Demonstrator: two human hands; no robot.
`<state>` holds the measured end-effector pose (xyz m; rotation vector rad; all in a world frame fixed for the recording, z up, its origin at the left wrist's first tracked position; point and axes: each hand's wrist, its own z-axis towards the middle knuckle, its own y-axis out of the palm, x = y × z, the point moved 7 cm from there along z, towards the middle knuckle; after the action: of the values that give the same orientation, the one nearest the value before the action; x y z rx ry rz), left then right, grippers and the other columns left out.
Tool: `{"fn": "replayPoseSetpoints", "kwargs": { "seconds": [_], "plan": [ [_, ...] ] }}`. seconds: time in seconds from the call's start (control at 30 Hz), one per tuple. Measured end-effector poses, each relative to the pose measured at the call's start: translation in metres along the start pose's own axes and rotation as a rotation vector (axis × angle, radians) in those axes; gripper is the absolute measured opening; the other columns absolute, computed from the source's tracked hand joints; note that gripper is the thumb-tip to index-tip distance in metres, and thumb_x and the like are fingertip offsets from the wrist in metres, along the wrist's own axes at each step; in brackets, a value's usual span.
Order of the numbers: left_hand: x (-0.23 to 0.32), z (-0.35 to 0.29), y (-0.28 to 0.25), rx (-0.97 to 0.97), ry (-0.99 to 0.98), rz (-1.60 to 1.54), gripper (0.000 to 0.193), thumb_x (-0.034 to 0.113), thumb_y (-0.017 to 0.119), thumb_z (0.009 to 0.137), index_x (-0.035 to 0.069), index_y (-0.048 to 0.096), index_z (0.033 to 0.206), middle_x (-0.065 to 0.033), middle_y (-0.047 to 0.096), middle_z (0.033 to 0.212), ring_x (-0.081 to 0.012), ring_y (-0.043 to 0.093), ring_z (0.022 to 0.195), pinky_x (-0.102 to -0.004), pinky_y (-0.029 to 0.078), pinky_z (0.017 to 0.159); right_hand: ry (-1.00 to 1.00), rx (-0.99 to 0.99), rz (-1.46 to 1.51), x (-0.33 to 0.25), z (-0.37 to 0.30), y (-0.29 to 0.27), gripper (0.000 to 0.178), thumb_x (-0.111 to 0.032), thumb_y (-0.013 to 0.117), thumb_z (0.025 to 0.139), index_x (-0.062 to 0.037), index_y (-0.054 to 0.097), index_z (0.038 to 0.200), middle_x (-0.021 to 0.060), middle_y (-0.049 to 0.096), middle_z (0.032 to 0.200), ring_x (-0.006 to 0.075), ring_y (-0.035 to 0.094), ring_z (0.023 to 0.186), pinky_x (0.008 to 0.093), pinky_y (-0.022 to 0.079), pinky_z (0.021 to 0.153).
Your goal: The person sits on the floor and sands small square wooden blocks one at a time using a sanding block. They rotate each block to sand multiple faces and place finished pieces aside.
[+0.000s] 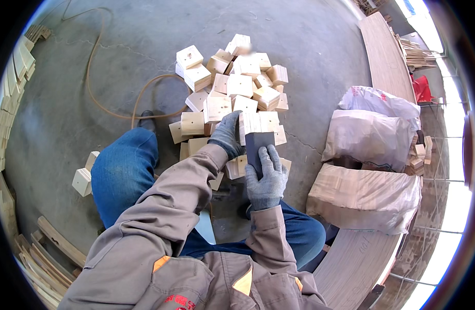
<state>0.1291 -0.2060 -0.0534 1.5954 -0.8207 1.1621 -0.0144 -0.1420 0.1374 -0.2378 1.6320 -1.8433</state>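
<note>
Holding a pale square wooden block [258,124] with the left hand [226,135], the person presses a dark grey rectangular sanding block [257,144] against its near face with the right hand [267,178]. Both hands wear grey knitted gloves; the left fingers are closed around the left edge of the wooden block, and the right hand lies over the sanding block with fingers bent on it. These two things are above the lap, between the two knees in blue jeans. Just beyond, on the grey concrete floor [67,103], lies a heap of similar pale wooden blocks [232,82], about twenty. Two more blocks [84,175] lie on the left. Three filled white sacks [369,155] stand on the right.
</note>
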Motion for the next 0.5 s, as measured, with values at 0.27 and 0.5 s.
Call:
{"fn": "replayPoseSetpoints", "kwargs": {
  "seconds": [0.27,0.5],
  "plan": [
    [-0.028,0.013,-0.008,0.055,-0.105,-0.662,0.093,0.033,0.091,0.063,0.01,0.048,0.142,-0.0121,0.058,0.134,-0.0271,0.061,0.116,-0.0367,0.05,0.106,0.063,-0.11,-0.086,-0.019,0.108,0.034,0.057,-0.038,0.074,0.084,-0.0163,0.064,0.136,0.0078,0.058,0.146,0.0421,0.06,0.118,0.0483,0.046,0.105],
    [0.003,-0.007,0.011,0.022,-0.393,-1.152,0.099,0.036,0.091,0.062,0.008,0.044,0.144,-0.0131,0.055,0.137,-0.0299,0.055,0.125,-0.0373,0.045,0.111,0.057,-0.087,-0.076,-0.009,0.109,0.037,0.057,-0.039,0.071,0.087,-0.0148,0.063,0.138,0.0107,0.055,0.149,0.0432,0.06,0.116,0.0489,0.048,0.102]
  ]
}}
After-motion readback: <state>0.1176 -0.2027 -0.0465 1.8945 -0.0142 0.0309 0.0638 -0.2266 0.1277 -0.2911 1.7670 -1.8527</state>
